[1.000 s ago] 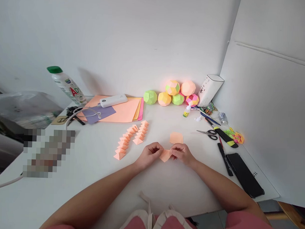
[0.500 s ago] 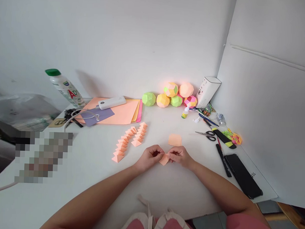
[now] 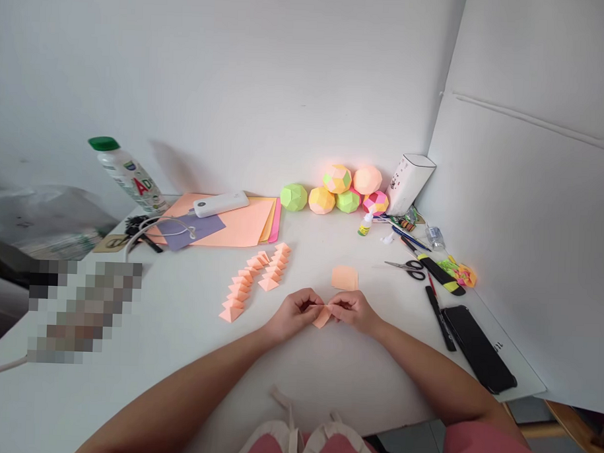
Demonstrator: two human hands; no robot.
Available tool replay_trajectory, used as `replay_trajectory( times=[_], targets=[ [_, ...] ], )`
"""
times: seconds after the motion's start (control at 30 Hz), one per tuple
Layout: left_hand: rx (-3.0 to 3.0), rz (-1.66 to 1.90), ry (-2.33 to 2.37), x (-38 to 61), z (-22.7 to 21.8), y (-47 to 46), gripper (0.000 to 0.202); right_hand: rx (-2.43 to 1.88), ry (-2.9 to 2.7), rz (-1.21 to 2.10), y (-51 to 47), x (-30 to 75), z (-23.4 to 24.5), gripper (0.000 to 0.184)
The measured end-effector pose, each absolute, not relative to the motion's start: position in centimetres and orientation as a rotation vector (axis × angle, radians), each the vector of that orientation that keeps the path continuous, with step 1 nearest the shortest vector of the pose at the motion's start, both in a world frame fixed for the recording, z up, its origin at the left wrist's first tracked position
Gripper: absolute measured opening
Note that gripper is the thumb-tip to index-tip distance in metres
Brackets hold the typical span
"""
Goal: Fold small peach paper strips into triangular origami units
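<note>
Between my hands is a small peach paper piece, creased and partly covered by my fingers. My left hand pinches its left side, thumb against fingers. From the other side my right hand grips the upper right edge with thumb and fingertips. Just beyond the fingers lies a small stack of peach paper squares on the white table. To the left, two rows of folded peach paper units run away from me, overlapping one another.
Faceted paper balls sit against the wall, with a glue bottle before them. On the right lie scissors, a utility knife and a black phone. At left, a white bottle stands near coloured paper sheets under a power bank.
Both hands still hold the paper piece, and its visible part has tilted slightly. The whole view has shifted a few pixels; the table items have stayed put.
</note>
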State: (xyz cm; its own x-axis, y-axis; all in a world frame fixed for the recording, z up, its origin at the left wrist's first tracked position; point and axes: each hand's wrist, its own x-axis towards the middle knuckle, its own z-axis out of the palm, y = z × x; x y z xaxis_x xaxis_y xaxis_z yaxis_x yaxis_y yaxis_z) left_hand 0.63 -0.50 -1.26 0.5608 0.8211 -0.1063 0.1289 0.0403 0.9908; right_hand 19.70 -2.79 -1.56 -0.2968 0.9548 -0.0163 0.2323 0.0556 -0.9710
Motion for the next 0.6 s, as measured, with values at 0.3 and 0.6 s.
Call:
replay_trajectory(
  times=[0.3, 0.6],
  targets=[
    [1.526, 0.651, 0.921, 0.75, -1.36, -0.50, 0.018, -1.215, -1.674, 1.215, -3.10, 19.27, -1.22, 0.012],
    [1.585, 0.685, 0.909, 0.99, -1.64, -0.47, 0.014, -1.232, -1.687, 1.167, -3.12, 18.99, -1.56, 0.004]
  ],
)
